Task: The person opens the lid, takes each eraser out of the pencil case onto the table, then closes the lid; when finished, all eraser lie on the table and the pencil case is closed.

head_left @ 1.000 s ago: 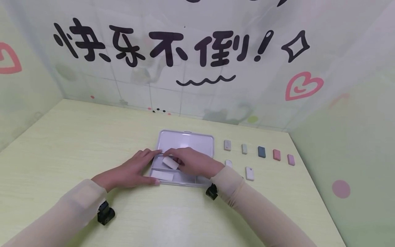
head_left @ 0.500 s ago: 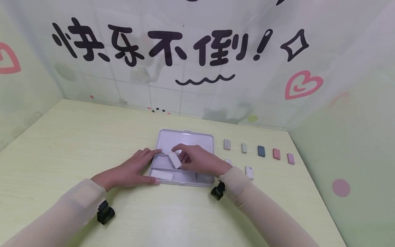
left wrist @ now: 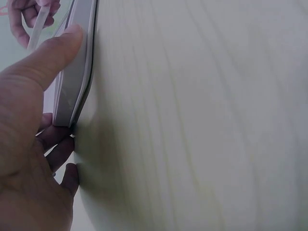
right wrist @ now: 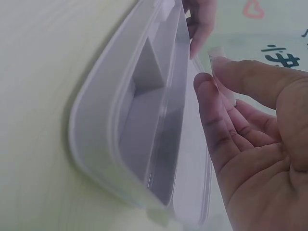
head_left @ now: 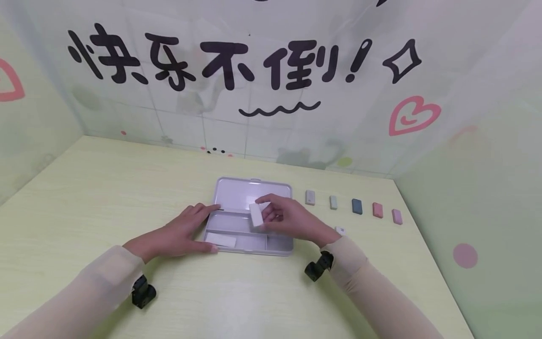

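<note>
My right hand [head_left: 292, 219] pinches a white rectangular block [head_left: 256, 214], eraser-like, between thumb and fingers above the right part of a pale lilac box [head_left: 253, 253]. In the right wrist view the block [right wrist: 223, 72] looks thin and stands clear of the box. A pale piece [head_left: 265, 205] shows behind it, its link to the block unclear. The box lies with its lid [head_left: 233, 192] laid back. Another white block [head_left: 222, 240] lies in its front left compartment. My left hand [head_left: 179, 235] rests on the left end, thumb along the front wall, other fingers at the corner.
Small blocks stand in a row right of the box: a grey [head_left: 310, 197], a pale green-grey [head_left: 333, 202], a blue [head_left: 357, 206], a red-pink [head_left: 378, 210] and a lilac [head_left: 396, 216]. A white one [head_left: 340, 230] is partly behind my right wrist. Printed walls enclose the table.
My right hand has lifted the white block from over the back left compartment and moved right with it, turning it more upright. My left hand has stayed on the box.
</note>
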The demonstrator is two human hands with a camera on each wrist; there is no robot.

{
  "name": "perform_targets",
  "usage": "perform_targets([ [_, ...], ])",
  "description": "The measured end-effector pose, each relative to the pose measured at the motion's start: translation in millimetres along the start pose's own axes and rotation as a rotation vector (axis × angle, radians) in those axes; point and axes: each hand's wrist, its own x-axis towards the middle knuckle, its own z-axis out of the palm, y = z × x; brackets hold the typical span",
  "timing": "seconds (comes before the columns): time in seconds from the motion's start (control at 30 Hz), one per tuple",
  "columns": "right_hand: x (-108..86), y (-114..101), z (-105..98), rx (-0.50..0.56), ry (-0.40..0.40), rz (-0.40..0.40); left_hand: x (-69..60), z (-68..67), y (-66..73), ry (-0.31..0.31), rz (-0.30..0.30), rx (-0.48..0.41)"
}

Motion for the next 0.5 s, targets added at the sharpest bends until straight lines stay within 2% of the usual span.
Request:
perform_targets([
  [0.27, -33.8, 14.6, -18.4, 0.007, 0.084, 0.078, -0.2, 1.7, -1.6, 0.013, 0.014, -0.001],
  [0.5, -69.4, 35.9, -37.9, -0.015, 0.142, 0.132, -0.1, 2.2, -3.0, 0.01, 0.013, 0.008],
])
